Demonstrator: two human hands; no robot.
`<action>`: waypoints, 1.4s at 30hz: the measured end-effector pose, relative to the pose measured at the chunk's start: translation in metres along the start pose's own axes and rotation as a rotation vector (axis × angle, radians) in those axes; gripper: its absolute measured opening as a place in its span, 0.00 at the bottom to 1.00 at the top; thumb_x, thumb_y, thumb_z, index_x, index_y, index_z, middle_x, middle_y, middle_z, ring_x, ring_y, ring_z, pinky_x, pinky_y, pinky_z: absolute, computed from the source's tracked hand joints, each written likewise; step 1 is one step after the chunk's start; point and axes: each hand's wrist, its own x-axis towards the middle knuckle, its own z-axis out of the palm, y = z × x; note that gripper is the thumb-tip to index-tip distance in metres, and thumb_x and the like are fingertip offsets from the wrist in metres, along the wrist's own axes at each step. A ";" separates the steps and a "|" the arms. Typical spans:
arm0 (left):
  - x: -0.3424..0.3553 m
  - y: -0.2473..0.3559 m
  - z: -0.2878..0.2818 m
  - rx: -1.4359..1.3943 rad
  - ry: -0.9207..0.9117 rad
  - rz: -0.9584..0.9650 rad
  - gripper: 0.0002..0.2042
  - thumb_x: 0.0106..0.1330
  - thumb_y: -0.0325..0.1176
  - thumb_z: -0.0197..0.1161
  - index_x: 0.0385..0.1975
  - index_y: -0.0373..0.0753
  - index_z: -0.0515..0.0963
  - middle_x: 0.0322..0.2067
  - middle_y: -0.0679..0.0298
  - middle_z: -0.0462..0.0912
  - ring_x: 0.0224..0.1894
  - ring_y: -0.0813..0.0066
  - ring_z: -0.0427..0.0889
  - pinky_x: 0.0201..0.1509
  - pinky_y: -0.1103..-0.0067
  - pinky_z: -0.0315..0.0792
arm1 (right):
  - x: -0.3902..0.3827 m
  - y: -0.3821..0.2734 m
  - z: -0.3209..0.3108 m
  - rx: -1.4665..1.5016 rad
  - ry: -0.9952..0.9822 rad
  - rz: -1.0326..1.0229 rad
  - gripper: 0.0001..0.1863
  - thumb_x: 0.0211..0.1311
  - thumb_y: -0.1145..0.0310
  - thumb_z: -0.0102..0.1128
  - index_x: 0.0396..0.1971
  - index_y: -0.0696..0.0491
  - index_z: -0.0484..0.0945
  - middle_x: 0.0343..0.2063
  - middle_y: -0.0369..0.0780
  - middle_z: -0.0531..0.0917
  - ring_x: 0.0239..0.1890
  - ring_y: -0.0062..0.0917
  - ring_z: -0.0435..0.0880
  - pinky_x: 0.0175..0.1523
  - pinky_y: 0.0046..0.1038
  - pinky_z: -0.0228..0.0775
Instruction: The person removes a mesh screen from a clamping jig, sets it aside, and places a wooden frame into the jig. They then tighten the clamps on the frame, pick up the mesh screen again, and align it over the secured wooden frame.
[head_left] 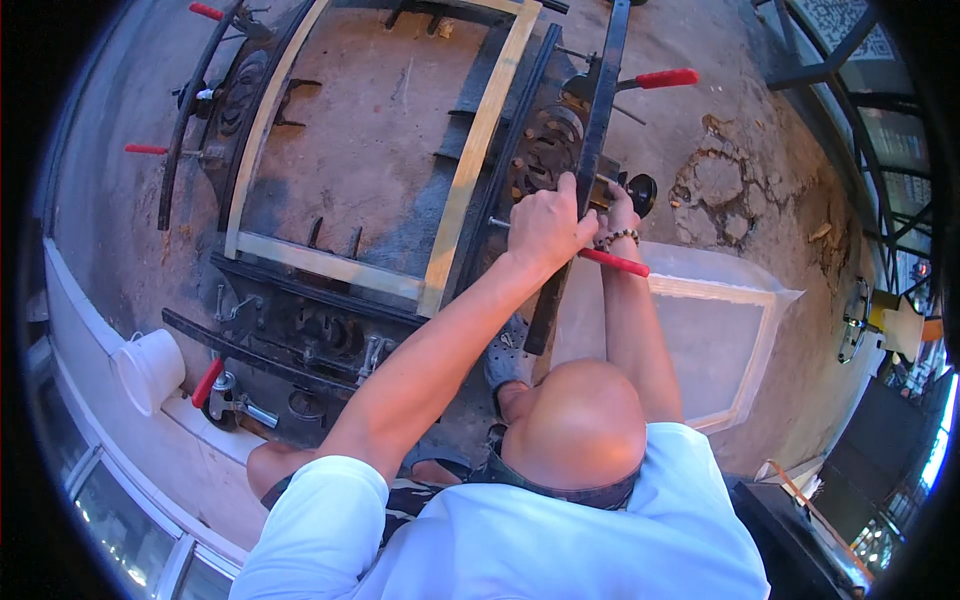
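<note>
Black bar (600,108) at 1 o'clock, just right of the wooden frame (478,165); left hand (545,232) has bent fingers at its inner side, right hand (622,215) is at its outer side, can't tell if either is clamped on anything. Probably best: steady the bar, work both sides evenly, keep fingers clear of the red handle (618,263) between 2 and 3 o'clock.
</note>
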 end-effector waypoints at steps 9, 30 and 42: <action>-0.004 -0.005 0.007 -0.029 0.036 0.073 0.32 0.56 0.52 0.64 0.50 0.29 0.70 0.24 0.46 0.82 0.30 0.47 0.83 0.35 0.60 0.77 | 0.036 0.014 -0.036 0.317 -0.379 0.274 0.19 0.53 0.65 0.63 0.45 0.57 0.75 0.44 0.45 0.79 0.47 0.36 0.77 0.54 0.40 0.69; 0.066 -0.138 -0.016 0.088 -0.154 -0.230 0.38 0.60 0.47 0.63 0.65 0.33 0.58 0.62 0.47 0.66 0.64 0.51 0.65 0.66 0.65 0.62 | 0.091 0.056 -0.003 0.040 -0.148 -0.102 0.21 0.60 0.51 0.64 0.46 0.48 0.72 0.38 0.38 0.82 0.40 0.36 0.83 0.43 0.44 0.78; 0.057 -0.164 -0.014 -0.013 0.035 -0.216 0.37 0.55 0.45 0.69 0.61 0.32 0.64 0.59 0.47 0.70 0.62 0.53 0.69 0.65 0.67 0.63 | 0.066 0.035 -0.002 -0.033 -0.468 0.195 0.33 0.49 0.42 0.70 0.46 0.52 0.75 0.42 0.40 0.82 0.47 0.35 0.81 0.50 0.45 0.74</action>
